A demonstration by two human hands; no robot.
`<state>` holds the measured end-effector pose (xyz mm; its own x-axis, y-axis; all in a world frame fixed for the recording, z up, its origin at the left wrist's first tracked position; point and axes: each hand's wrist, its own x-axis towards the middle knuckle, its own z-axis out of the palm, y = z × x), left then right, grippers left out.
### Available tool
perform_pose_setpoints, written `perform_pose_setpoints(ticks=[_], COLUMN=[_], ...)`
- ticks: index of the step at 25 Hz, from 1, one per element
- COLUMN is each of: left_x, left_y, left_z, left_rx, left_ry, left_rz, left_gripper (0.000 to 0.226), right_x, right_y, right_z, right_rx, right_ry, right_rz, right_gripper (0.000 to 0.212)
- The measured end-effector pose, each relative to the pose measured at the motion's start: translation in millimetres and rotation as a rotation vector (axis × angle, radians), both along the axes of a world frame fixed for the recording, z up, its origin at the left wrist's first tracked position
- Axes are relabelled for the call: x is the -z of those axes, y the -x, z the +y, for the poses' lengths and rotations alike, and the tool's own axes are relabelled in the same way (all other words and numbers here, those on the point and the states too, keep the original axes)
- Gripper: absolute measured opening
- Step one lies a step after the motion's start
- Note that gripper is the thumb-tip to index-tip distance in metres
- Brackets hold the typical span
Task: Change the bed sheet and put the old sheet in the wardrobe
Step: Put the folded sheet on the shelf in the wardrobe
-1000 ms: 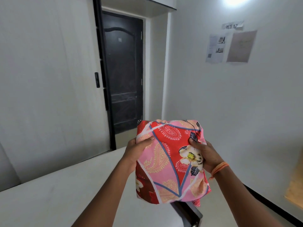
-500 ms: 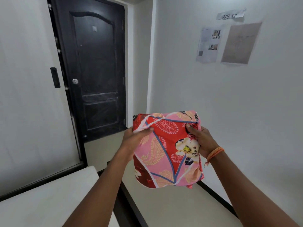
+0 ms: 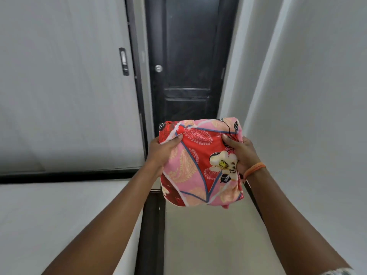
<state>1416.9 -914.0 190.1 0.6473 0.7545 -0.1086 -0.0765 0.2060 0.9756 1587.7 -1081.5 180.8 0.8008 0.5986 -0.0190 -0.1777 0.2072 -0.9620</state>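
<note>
A folded bed sheet point(image 3: 198, 165), red and pink with paisley shapes and a cream flower, is held up in front of me as a thick bundle. My left hand point(image 3: 161, 150) grips its left side, thumb across the front. My right hand point(image 3: 241, 153) grips its right side, an orange band on the wrist. A white wardrobe door point(image 3: 65, 86) with a dark recessed handle point(image 3: 124, 61) fills the left of the view, and it looks closed.
A black door point(image 3: 188, 66) with a round knob stands straight ahead. A white wall point(image 3: 307, 96) runs along the right. A white mattress surface point(image 3: 49, 215) lies at lower left, its dark frame edge point(image 3: 153, 225) beside a narrow strip of floor point(image 3: 208, 235).
My view has swung left and moved forward: the black door now sits straight ahead and the wall papers have left the frame. Both hands keep the same grip on the sheet bundle.
</note>
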Motion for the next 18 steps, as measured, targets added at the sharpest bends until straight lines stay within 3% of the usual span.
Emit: perform_pose_setpoints(ticks=[3, 6, 13, 18], left_x=[3, 4, -11, -17], left_y=[-52, -99, -142, -184], left_z=[16, 32, 104, 202], left_rx=[-0.119, -0.205, -0.396, -0.466], left_ry=[0.025, 0.021, -0.027, -0.074], left_rz=[0.064, 0.061, 0.034, -0.066], left_gripper=[0.048, 0.044, 0.044, 0.047], right_x=[1, 4, -11, -30], right_y=[-74, -135, -191, -240], right_z=[31, 71, 177, 299], right_rx=[-0.151, -0.234, -0.516, -0.553], right_ry=[0.043, 0.001, -0.033, -0.072], right_rz=[-0.005, 0.021, 0.066, 0.038], right_gripper=[0.033, 0.030, 0.045, 0.039])
